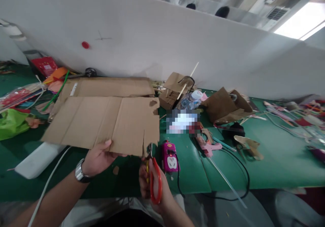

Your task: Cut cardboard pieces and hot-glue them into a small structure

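My left hand (98, 159), with a metal watch on its wrist, grips the near edge of a large flat sheet of brown cardboard (104, 120), thumb on top. My right hand (152, 186) is closed on red-and-yellow-handled scissors (153, 176). Their blades point up and meet the sheet's near edge beside a slit cut into the cardboard. The sheet's right edge is ragged with small notches.
On the green table (274, 166) lie a magenta power strip (169, 156) with a black cable, a pink glue gun (208, 146), cardboard scraps (225, 106), a plastic bottle (191, 100), a white block (38, 159) and colourful bags (12, 122) at left. A white partition (162, 41) closes the back.
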Tool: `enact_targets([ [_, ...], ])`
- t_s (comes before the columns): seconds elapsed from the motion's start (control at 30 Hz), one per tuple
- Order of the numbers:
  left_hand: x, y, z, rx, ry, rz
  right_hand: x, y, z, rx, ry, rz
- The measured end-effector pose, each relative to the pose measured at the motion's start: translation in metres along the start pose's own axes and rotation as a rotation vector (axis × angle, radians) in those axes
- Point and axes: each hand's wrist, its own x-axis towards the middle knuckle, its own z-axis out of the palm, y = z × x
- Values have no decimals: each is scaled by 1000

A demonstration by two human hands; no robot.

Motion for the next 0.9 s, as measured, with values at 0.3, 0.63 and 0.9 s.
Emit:
enact_targets([
  [0.3, 7, 2, 4, 208, -27, 79, -27, 12, -2, -70, -228, -33],
  [0.63, 12, -2, 9, 201, 123, 101, -48, 1, 9, -359, -215, -126],
  [0.9, 7, -6, 6, 150, 86, 16, -26, -13, 10, -392, -224, -166],
])
